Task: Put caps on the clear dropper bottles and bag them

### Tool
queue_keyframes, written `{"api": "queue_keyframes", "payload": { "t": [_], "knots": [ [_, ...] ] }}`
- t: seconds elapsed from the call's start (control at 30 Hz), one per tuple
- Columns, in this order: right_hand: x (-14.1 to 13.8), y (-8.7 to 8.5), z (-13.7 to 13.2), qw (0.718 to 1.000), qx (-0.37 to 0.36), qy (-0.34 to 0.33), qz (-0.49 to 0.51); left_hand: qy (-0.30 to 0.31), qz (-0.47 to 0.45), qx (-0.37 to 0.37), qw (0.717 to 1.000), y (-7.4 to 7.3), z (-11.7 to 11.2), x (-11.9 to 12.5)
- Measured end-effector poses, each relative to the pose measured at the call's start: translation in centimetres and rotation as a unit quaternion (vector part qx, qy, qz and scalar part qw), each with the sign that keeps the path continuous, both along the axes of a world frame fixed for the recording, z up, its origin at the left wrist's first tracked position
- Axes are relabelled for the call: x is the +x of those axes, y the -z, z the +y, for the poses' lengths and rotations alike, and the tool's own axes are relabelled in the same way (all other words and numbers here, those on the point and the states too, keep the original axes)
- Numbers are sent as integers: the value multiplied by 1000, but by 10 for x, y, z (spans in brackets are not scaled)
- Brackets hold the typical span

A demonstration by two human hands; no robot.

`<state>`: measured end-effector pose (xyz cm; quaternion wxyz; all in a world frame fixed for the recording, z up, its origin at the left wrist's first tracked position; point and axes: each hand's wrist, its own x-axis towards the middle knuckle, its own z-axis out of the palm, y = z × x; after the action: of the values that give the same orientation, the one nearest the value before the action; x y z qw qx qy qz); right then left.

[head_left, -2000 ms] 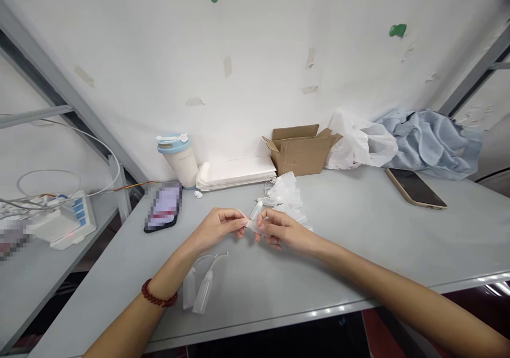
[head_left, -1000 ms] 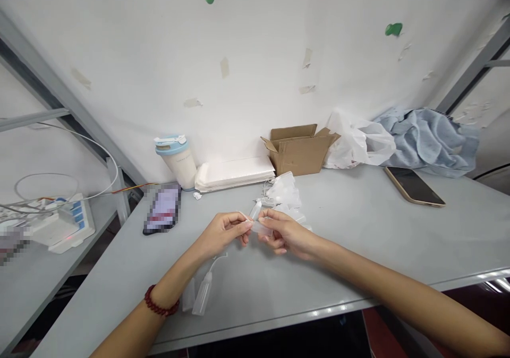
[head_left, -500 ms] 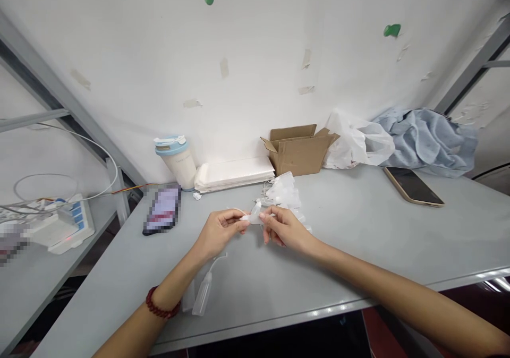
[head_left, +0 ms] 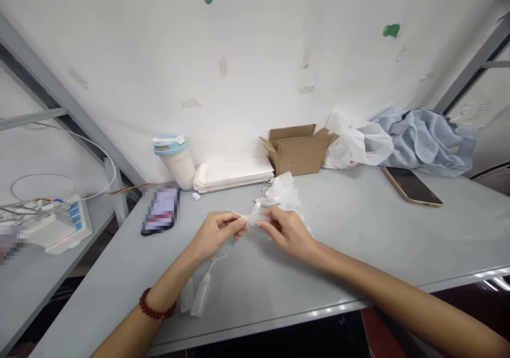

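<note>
Between my hands, above the middle of the table, is a small translucent plastic squeeze bottle (head_left: 253, 219). My left hand (head_left: 220, 232) pinches its narrow nozzle end. The fingers of my right hand (head_left: 287, 228) are closed on the bottle's body. Just behind my hands lies a pile of similar clear bottles (head_left: 282, 190) with thin curved tubes. Nearer the front edge, beside my left forearm, rests another squeeze bottle (head_left: 201, 295) with a long bent tip. A second clear bottle body (head_left: 186, 296) lies close to it, partly behind the wrist with the red bracelet.
Along the wall stand a cup with a blue lid (head_left: 175, 161), a stack of white envelopes (head_left: 235, 174), an open cardboard box (head_left: 298, 155), a white plastic bag (head_left: 356, 143) and blue cloth (head_left: 428, 140). Phones lie left (head_left: 161, 209) and right (head_left: 413, 186). A power strip (head_left: 66, 228) is far left.
My right hand has turned and shifted its grip along the bottle, which now lies more level between both hands. My left hand keeps its pinch on the nozzle end.
</note>
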<state>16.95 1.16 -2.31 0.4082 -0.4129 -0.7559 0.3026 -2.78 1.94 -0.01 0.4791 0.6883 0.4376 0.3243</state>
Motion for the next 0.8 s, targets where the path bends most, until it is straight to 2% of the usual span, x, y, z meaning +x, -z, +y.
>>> {"api": "queue_keyframes", "payload": {
  "t": [0.17,0.23,0.3,0.37,0.47,0.53,0.6,0.7,0.8],
  "knots": [
    [1,-4,5,989,-140,-26,47,-23,6,52,998,1,-2,3],
    [1,-4,7,975,-203,-52,67,-18,16,70,997,1,-3,3],
    [1,-3,8,967,-235,-67,71,-7,15,73,997,-1,-3,4],
    [1,-2,7,976,-203,-61,53,2,11,60,998,-2,-3,4],
    [0,1,5,998,-45,-38,-8,16,9,17,1000,-4,-2,4],
    [-1,5,3,997,61,-33,-43,26,3,-26,999,-4,-2,2],
    [0,8,2,990,127,-33,-59,37,-8,-73,997,-3,-1,1],
    [0,8,2,986,149,-41,-63,55,-26,-125,990,-1,-1,-1],
    [1,2,2,993,95,-55,-46,40,-20,-89,995,0,-4,1]
  ]
}}
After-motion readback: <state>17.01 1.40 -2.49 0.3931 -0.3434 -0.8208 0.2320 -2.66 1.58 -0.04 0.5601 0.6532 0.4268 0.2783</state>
